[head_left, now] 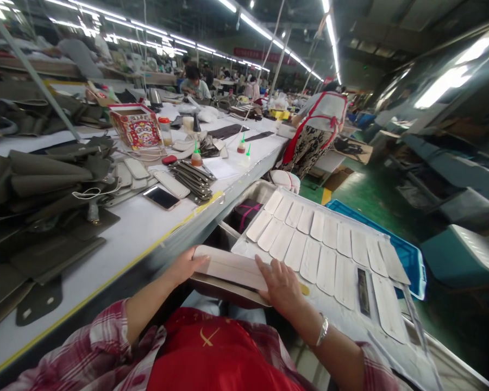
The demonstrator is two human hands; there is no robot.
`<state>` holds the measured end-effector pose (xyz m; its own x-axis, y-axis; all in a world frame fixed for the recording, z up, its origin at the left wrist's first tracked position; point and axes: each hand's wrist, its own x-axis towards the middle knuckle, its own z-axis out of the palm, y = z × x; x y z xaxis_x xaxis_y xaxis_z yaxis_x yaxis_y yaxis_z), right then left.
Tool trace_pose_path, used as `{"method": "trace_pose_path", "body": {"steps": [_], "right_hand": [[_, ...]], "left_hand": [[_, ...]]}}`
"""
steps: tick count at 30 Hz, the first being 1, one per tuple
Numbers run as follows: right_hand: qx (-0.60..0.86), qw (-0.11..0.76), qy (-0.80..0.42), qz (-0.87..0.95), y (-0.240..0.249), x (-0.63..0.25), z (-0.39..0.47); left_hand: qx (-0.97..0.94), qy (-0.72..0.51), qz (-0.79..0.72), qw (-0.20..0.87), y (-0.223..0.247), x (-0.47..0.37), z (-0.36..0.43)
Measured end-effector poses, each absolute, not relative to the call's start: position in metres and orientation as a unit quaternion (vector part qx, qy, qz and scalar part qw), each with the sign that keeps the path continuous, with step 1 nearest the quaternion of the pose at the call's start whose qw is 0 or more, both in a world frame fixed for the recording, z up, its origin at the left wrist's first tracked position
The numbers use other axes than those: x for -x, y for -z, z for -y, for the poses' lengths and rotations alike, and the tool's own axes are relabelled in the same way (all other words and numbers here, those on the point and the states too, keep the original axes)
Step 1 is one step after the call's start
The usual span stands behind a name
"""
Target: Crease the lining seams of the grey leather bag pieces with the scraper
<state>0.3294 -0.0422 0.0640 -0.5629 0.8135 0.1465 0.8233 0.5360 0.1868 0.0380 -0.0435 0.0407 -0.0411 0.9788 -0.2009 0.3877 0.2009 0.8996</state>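
Observation:
A long cream-coloured panel point(232, 266) with a rounded end lies across my lap, above a brownish folded piece point(228, 292). My left hand point(187, 265) grips the panel's left end, thumb on top and fingers partly hidden behind it. At the other end my right hand point(280, 283) has its fingers on the upper face and its thumb near the lower edge. Whether the panel is joined to the brown piece I cannot tell. Beside my right hand, rows of similar pale pieces point(309, 259) lie on a white board point(330, 320). A yellowish tip point(305, 289) shows by that hand.
On the white table point(138, 233) at left are dark olive pieces point(49, 179), a phone point(161, 197), a stack of dark strips point(193, 179), small green-tipped bottles point(196, 155) and a patterned box point(136, 127). A blue crate point(415, 271) stands behind the board. A person in a red apron point(321, 119) is farther off.

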Motion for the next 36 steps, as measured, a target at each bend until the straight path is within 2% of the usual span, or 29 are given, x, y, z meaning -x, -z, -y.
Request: {"method": "trace_pose_path", "body": {"steps": [8,16,22,26,30,32,36], "right_hand": [[0.415,0.013,0.063,0.908,-0.067,-0.336,0.037],[0.376,-0.020,0.077,0.923,-0.073,-0.338,0.037],[0.341,-0.021,0.061,0.938,-0.073,-0.345,0.034],[0.316,-0.046,0.049,0.946,-0.078,-0.339,0.029],[0.307,-0.099,0.019,0.946,-0.083,-0.325,0.022],[0.312,-0.124,-0.004,0.942,-0.085,-0.320,0.020],[0.353,-0.135,-0.059,0.924,-0.091,-0.317,0.021]], "left_hand": [[-0.557,-0.308,-0.661,0.398,-0.036,-0.033,0.047],[-0.545,-0.302,-0.658,0.422,-0.034,-0.037,0.041],[-0.574,-0.278,-0.669,0.382,-0.025,-0.038,0.044],[-0.638,-0.217,-0.672,0.307,-0.027,-0.035,0.040],[-0.723,-0.154,-0.667,0.096,-0.043,-0.037,0.040],[-0.768,-0.152,-0.622,0.029,-0.048,-0.050,0.046],[-0.891,-0.120,-0.425,0.104,-0.046,-0.094,0.061]]}}
